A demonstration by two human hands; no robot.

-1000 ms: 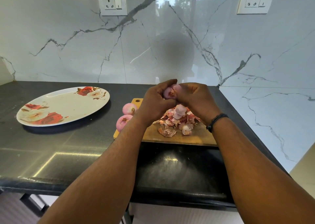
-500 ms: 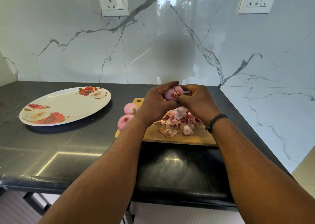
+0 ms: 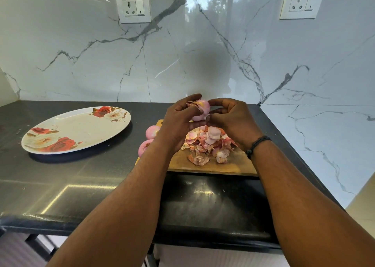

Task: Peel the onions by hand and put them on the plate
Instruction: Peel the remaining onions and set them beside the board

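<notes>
A black counter [image 3: 81, 177] runs beneath veined marble wall, and above the wooden board [image 3: 223, 165] with its heap of peels [image 3: 207, 142] I hold an onion [image 3: 199, 110] between both hands. My left hand [image 3: 178, 122] curls round its left side while my right hand [image 3: 233, 120] pinches loose skin at its lower right. It is pale pink, papery skin flaring at its upper-left end, long axis tilted that way; two more onions [image 3: 150, 137] lie by the board's left edge, well apart from the floral plate [image 3: 77, 130].

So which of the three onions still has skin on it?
The onion held up in both hands: dry skin still curls off its top. The two onions left of the board look bare.
</notes>
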